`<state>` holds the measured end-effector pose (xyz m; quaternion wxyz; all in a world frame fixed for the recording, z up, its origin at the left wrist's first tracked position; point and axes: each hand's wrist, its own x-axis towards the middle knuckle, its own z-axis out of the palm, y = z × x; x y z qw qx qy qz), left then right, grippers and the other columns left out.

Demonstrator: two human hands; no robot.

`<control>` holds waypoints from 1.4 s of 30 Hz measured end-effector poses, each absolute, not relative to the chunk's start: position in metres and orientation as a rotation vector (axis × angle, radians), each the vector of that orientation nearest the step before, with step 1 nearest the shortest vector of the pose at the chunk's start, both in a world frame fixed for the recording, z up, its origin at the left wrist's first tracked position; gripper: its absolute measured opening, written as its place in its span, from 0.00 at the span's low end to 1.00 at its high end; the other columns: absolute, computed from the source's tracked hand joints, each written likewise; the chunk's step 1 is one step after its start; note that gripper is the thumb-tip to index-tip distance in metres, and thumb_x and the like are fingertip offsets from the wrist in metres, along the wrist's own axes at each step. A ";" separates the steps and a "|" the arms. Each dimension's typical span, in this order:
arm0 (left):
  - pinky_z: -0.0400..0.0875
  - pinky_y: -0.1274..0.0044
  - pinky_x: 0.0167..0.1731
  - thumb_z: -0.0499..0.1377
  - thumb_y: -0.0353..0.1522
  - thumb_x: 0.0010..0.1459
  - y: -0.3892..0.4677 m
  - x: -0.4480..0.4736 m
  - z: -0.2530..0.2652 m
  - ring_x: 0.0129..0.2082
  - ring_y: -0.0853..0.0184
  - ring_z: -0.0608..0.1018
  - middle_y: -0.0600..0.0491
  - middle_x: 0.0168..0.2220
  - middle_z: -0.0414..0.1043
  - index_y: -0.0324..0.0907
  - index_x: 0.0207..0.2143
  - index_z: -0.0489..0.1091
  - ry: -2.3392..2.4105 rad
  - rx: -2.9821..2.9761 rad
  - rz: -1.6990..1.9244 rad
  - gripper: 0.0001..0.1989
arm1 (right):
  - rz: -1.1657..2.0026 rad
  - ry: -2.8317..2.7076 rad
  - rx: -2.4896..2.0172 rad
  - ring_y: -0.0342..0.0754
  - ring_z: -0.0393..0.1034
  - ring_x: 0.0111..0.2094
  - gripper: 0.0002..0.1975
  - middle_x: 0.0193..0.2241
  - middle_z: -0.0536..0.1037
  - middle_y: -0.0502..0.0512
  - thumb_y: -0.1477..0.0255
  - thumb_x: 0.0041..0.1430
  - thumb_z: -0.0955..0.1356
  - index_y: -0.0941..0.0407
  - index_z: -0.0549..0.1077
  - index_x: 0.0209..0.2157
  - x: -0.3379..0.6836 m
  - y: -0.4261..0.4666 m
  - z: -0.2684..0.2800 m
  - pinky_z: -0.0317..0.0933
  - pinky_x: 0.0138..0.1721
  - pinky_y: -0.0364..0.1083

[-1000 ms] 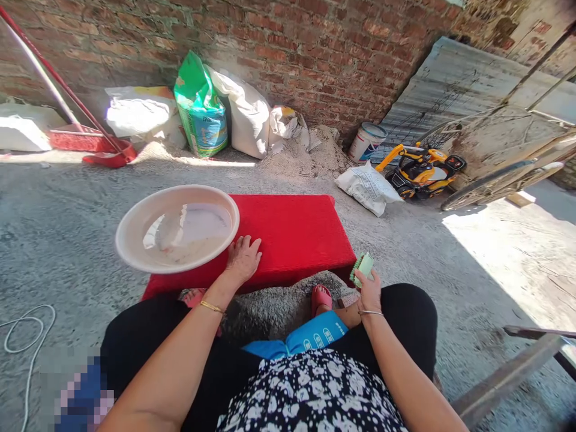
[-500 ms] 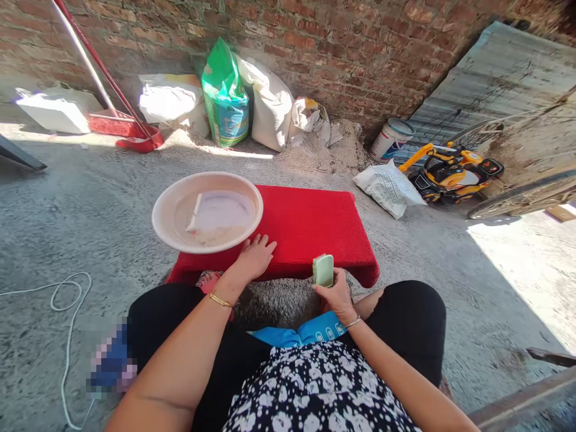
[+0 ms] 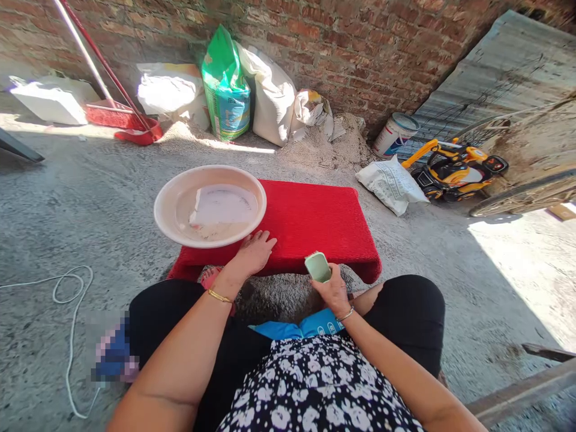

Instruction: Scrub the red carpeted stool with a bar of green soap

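Note:
My right hand (image 3: 333, 289) grips a pale green scrub brush (image 3: 318, 267), held just above the near edge of a red cloth (image 3: 315, 219). The brush's smooth back faces up, and most of its bristles are hidden. The cloth is draped over a low bench or table whose frame I cannot see. My left hand (image 3: 255, 251) lies flat on the cloth at its near edge, fingers stretched out, close beside a wide pale pink basin (image 3: 164, 219). Water stands in the basin, with a small whitish object (image 3: 194, 211) in it that I cannot name.
Filled sacks, among them a green one (image 3: 227, 90), lean on the brick wall. A red dustpan (image 3: 146, 133), a bucket (image 3: 396, 135) and a yellow toy excavator (image 3: 468, 168) stand behind the bench. A white cord (image 3: 72, 336) loops on the floor at left.
My right hand has tilted the brush to the left and shifted it slightly that way. My left hand stays flat on the cloth. The view has shifted slightly.

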<state>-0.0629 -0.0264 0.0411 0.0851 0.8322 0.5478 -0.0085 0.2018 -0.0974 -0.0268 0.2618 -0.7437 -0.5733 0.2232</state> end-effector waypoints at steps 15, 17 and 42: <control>0.61 0.60 0.56 0.48 0.29 0.64 -0.023 -0.063 0.042 0.60 0.53 0.64 0.42 0.60 0.61 0.44 0.55 0.66 1.640 2.452 -0.055 0.19 | 0.604 -1.855 -1.930 0.55 0.73 0.42 0.30 0.43 0.76 0.57 0.60 0.45 0.72 0.53 0.64 0.51 0.163 -0.089 0.005 0.63 0.39 0.48; 0.61 0.60 0.55 0.48 0.29 0.64 -0.024 -0.062 0.042 0.60 0.53 0.64 0.42 0.59 0.61 0.44 0.55 0.66 1.636 2.462 -0.060 0.18 | 0.584 -1.765 -2.012 0.55 0.73 0.40 0.32 0.42 0.76 0.57 0.59 0.45 0.72 0.53 0.65 0.51 0.186 -0.089 0.002 0.63 0.38 0.49; 0.64 0.62 0.52 0.47 0.26 0.63 -0.022 -0.063 0.045 0.55 0.54 0.68 0.42 0.55 0.65 0.44 0.50 0.70 1.636 2.510 0.003 0.17 | 0.499 -1.482 -2.071 0.58 0.71 0.46 0.36 0.49 0.74 0.58 0.54 0.47 0.70 0.51 0.65 0.57 0.282 -0.086 0.013 0.63 0.46 0.55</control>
